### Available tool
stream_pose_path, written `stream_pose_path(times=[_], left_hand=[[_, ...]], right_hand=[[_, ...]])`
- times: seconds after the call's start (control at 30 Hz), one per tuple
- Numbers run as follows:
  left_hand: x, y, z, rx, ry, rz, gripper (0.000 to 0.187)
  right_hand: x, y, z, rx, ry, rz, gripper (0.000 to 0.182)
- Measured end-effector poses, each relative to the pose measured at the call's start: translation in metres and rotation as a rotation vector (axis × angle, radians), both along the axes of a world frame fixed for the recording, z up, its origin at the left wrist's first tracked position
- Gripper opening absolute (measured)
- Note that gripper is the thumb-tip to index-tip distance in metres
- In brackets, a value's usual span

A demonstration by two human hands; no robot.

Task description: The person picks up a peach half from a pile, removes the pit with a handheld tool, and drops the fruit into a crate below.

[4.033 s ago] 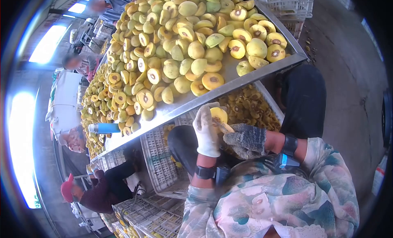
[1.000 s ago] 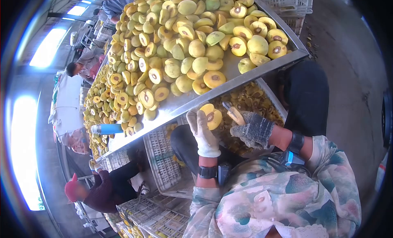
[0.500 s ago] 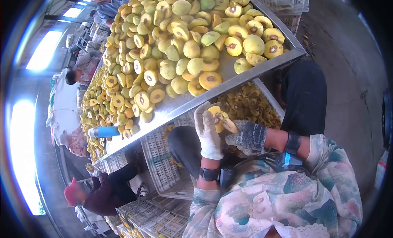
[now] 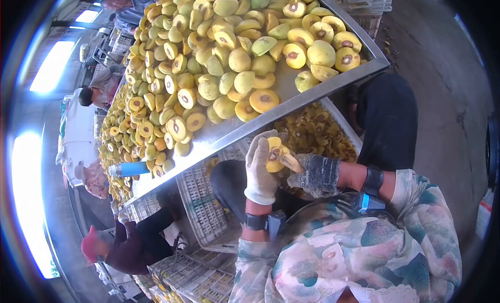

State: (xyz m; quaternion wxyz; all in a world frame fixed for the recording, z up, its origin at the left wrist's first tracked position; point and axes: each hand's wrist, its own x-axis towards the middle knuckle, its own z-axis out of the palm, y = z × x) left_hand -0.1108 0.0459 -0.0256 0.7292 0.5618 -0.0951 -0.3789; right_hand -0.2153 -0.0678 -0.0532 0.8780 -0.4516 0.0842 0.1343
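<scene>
My left hand [image 4: 260, 173], in a white glove, is closed around a yellow peach half [image 4: 274, 153] with its cut face showing. In a dark grey knit glove, my right hand [image 4: 315, 176] grips a small tan-coloured hand tool [image 4: 291, 162]; its tip touches the peach half, and its exact kind is hard to make out. Both hands are below the edge of a metal table [image 4: 307, 98]. Beneath them lies a heap of brownish-yellow fruit scraps [image 4: 317, 128]. Many halved peaches [image 4: 224, 84] cover the tabletop, several cut side up with reddish centres.
A blue bottle [image 4: 129, 169] stands among the peaches near the table's edge. White plastic crates [image 4: 205, 209] are beside my leg, with more crates [image 4: 364, 1] behind the table. A person in a red cap [image 4: 91, 244] and other people sit along the far side.
My left hand has shifted slightly left with the peach half, whose cut face now shows more. The tool still meets the fruit. The whole view has moved a little.
</scene>
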Motion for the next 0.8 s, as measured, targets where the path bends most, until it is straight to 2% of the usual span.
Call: stream_pose_path(times=[0.07, 0.1, 0.2, 0.27, 0.3, 0.33, 0.4, 0.43, 0.5, 0.53, 0.6, 0.63, 0.67, 0.7, 0.73, 0.8], left_hand=[[-0.013, -0.010, -0.002, 0.041, -0.074, 0.201, 0.039], [-0.014, -0.015, -0.012, 0.188, -0.370, 0.343, 0.036], [-0.009, -0.011, -0.017, 0.166, -0.278, 0.306, 0.034], [0.002, -0.005, -0.009, 0.168, -0.138, 0.061, 0.031], [0.001, -0.004, -0.013, 0.172, -0.140, 0.064, 0.031], [-0.001, -0.003, -0.022, 0.212, -0.275, 0.165, 0.030], [-0.013, -0.010, -0.028, 0.238, -0.487, 0.319, 0.030], [-0.009, -0.010, -0.024, 0.238, -0.486, 0.313, 0.030], [0.001, -0.006, -0.017, 0.157, -0.107, 0.036, 0.035], [0.001, -0.007, -0.013, 0.146, -0.080, 0.019, 0.040], [-0.002, -0.009, -0.005, 0.074, -0.077, 0.013, 0.043], [-0.004, -0.008, -0.003, 0.005, -0.071, 0.004, 0.047], [-0.006, -0.010, -0.006, 0.006, -0.074, 0.007, 0.047], [-0.009, -0.013, -0.012, -0.100, -0.037, 0.028, 0.051], [-0.011, -0.014, -0.016, -0.205, 0.002, 0.051, 0.055], [-0.011, -0.014, -0.017, -0.221, -0.042, 0.056, 0.055]], right_hand=[[0.003, 0.002, -0.008, 0.100, 0.019, 0.013, 0.028], [0.003, 0.002, -0.011, 0.198, 0.041, 0.024, 0.028], [-0.002, -0.003, -0.010, 0.348, 0.096, 0.035, 0.027], [-0.003, -0.004, -0.007, 0.276, 0.093, 0.047, 0.026], [-0.002, -0.004, -0.006, 0.209, 0.085, 0.057, 0.026], [-0.001, -0.003, -0.007, 0.214, 0.083, 0.060, 0.026], [-0.003, -0.006, -0.011, 0.315, 0.126, 0.147, 0.027], [-0.008, -0.008, -0.023, 0.317, 0.127, 0.141, 0.027], [-0.021, -0.009, -0.049, 0.721, 0.139, 0.241, 0.034], [-0.022, -0.009, -0.052, 0.718, 0.140, 0.245, 0.034], [-0.022, -0.007, -0.049, 1.331, 0.333, 0.302, 0.040], [-0.023, -0.003, -0.047, 1.335, 0.336, 0.310, 0.040], [-0.023, -0.002, -0.045, 1.170, 0.244, 0.258, 0.039], [-0.023, -0.001, -0.044, 1.004, 0.155, 0.203, 0.037], [-0.024, 0.000, -0.045, 1.004, 0.159, 0.205, 0.037], [-0.024, 0.000, -0.045, 1.035, 0.239, 0.162, 0.035]])
